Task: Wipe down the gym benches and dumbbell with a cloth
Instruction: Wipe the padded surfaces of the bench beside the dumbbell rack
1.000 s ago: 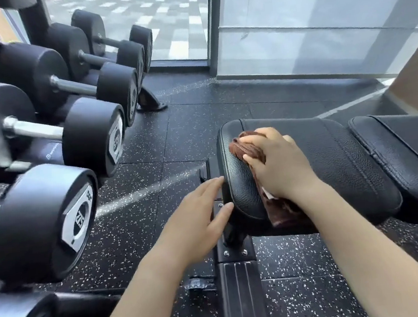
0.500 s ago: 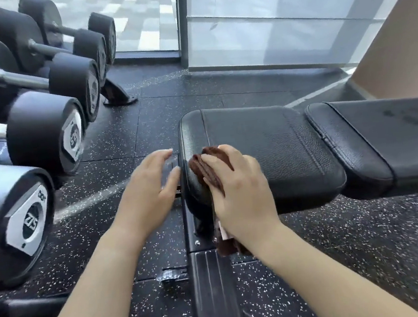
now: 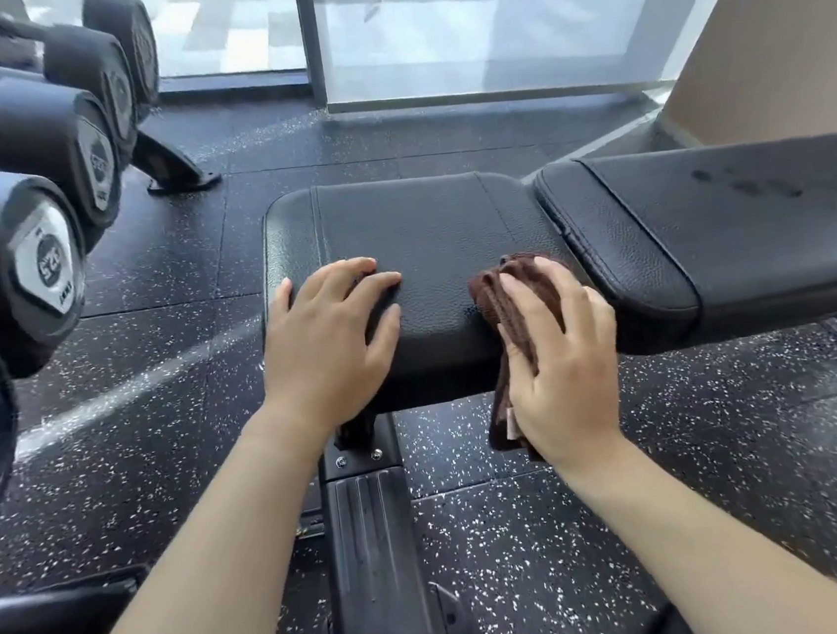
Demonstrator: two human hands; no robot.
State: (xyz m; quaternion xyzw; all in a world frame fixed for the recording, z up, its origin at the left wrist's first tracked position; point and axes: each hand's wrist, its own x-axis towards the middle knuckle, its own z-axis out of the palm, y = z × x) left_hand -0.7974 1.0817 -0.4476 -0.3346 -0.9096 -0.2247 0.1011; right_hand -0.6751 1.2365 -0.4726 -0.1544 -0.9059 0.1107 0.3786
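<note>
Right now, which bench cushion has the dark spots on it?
The long cushion on the right. Dark smudges dot its top, while the shorter cushion beside it, where the brown cloth is, shows none.

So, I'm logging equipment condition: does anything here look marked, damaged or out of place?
Yes: dark blotches mark the top of the long black padded backrest, on the right. They look like damp or sweat stains, though I cannot tell. Nothing else stands out.
</note>
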